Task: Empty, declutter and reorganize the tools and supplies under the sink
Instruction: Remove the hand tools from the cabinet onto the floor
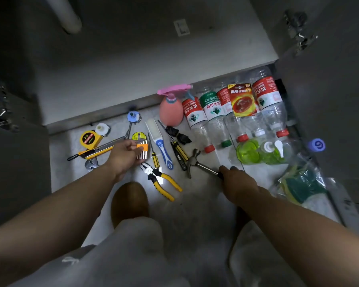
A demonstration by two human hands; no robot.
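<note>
1. The hex key set (143, 151) is showing as a fan of silvery keys in an orange holder. The hammer (197, 162) is showing a steel claw head, a bright metal shaft and a dark grip.
2. The left hand (122, 155) is holding the hex key set low over the floor (195, 206), its fingers (134, 144) curling round the holder. The yellow-handled pliers (164, 180) are lying just beside it, nearer the person.
3. The right hand (239, 183) is gripping the hammer by its dark grip, with the fingers wrapping tightly round it. The claw head is pointing away, near a black-and-yellow screwdriver (179, 151). Whether the head is touching the floor cannot be told.
4. A yellow tape measure (90, 139) and a utility knife (97, 151) are lying left of the left hand.
5. A row of clear water bottles (212, 114) is lying side by side, caps toward the person and looking empty, with a red-and-yellow packet (241, 100) resting across them.
6. A pink spray bottle (171, 109) is lying left of that row. A pump bottle (265, 151) is holding green liquid, and a clear bag (301, 183) beside the right forearm is holding green and yellow sponges.
</note>
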